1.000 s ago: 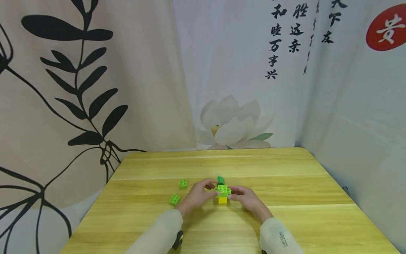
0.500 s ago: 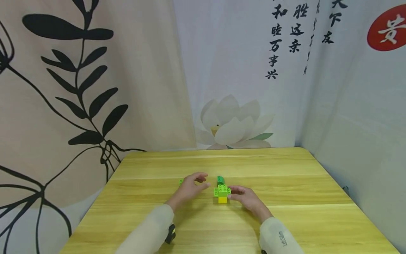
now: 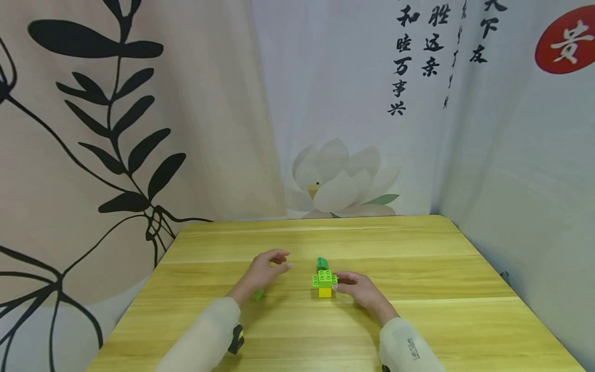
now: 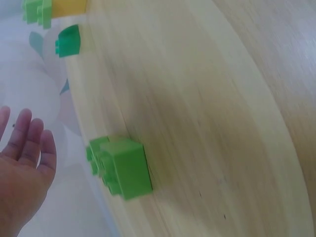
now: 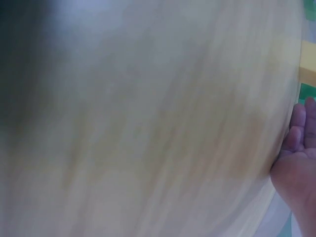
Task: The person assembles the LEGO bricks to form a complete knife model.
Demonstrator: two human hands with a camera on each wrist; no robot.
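In the head view, light-green toy bricks sit on a yellow one, forming a small stack (image 3: pixel 325 279) near the middle of the table. My right hand (image 3: pixel 364 294) pinches the stack's right side between thumb and fingers. Just behind the stack is a dark-green brick (image 3: pixel 322 263), also visible in the left wrist view. My left hand (image 3: pixel 261 273) hovers left of the stack, fingers loosely bent, holding nothing. A loose light-green brick (image 3: pixel 258 295) shows partly beside the left wrist. The left wrist view has light-green bricks (image 4: pixel 131 170) standing close together on the tabletop.
The wooden table (image 3: pixel 441 268) has its far edge against a printed curtain (image 3: pixel 223 129) with plant drawings and lettering. Another curtain panel (image 3: pixel 525 155) hangs along the right side.
My left hand has let go of the stack's left side and moved left, over the loose bricks, covering them in part. My right hand stays at the stack.
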